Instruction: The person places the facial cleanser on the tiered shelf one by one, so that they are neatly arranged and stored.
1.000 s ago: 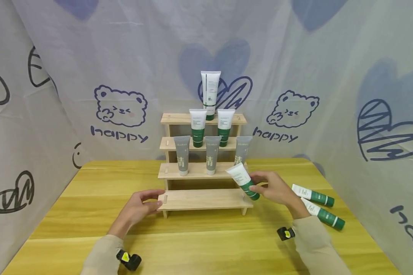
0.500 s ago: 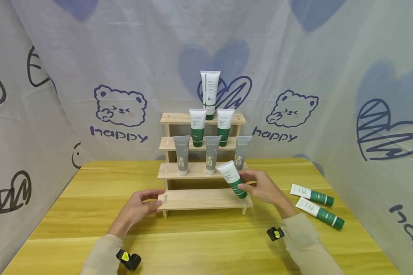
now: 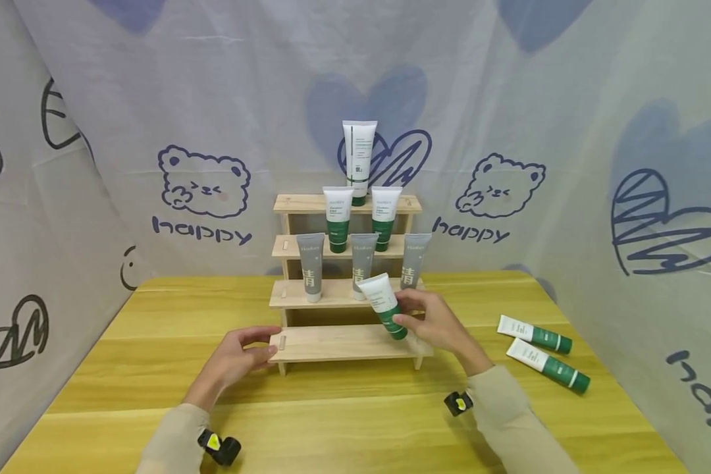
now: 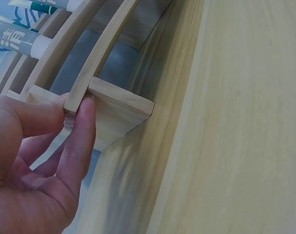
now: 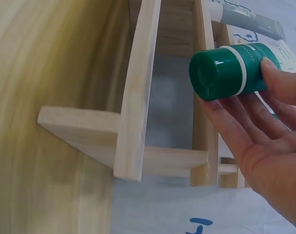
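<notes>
My right hand (image 3: 431,320) grips a white and green squeeze tube (image 3: 384,305), tilted cap-down above the right part of the lowest tier of a wooden step rack (image 3: 332,343). In the right wrist view the tube's green cap (image 5: 206,73) is clear of the shelf, with thumb and fingers around the body. At the rack's left end my left hand (image 3: 232,359) pinches the lowest board between thumb and fingers, seen closely in the left wrist view at the board end (image 4: 80,92). Grey tubes (image 3: 311,266) stand on the tier above.
Two white and green tubes (image 3: 548,365) lie on the wooden table (image 3: 308,428) at right. Higher on the rack stand two white and green tubes (image 3: 337,218) and one tall white tube (image 3: 359,158). A patterned curtain (image 3: 243,118) hangs behind and at both sides.
My right hand has carried the held tube leftward, from beside the rack's right end to over the lowest tier. The left hand stays on the board.
</notes>
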`<action>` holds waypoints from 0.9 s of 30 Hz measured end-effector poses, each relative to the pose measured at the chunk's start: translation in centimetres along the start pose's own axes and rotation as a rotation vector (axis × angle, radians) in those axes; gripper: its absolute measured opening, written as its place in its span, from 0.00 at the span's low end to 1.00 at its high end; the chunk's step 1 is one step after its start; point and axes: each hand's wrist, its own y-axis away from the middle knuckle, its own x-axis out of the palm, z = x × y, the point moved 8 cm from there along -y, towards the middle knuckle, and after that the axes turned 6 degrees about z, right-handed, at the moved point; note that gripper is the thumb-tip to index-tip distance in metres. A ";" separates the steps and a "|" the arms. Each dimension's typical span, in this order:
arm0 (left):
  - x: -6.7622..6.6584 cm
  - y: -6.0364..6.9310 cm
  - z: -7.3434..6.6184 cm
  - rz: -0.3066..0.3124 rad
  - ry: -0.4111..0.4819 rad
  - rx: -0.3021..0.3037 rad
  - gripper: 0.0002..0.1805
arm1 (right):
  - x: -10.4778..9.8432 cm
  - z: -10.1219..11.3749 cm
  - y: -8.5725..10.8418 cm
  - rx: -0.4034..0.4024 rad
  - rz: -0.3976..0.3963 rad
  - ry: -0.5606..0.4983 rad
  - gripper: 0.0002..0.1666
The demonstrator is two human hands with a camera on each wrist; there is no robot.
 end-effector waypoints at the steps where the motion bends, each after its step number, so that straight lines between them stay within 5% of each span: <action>1: -0.1 0.0 0.0 -0.002 -0.003 -0.002 0.26 | 0.1 0.0 -0.1 0.007 -0.001 -0.010 0.22; 27: -0.1 0.2 -0.1 -0.010 -0.003 -0.017 0.26 | 2.8 0.9 -1.3 -0.014 0.019 -0.091 0.24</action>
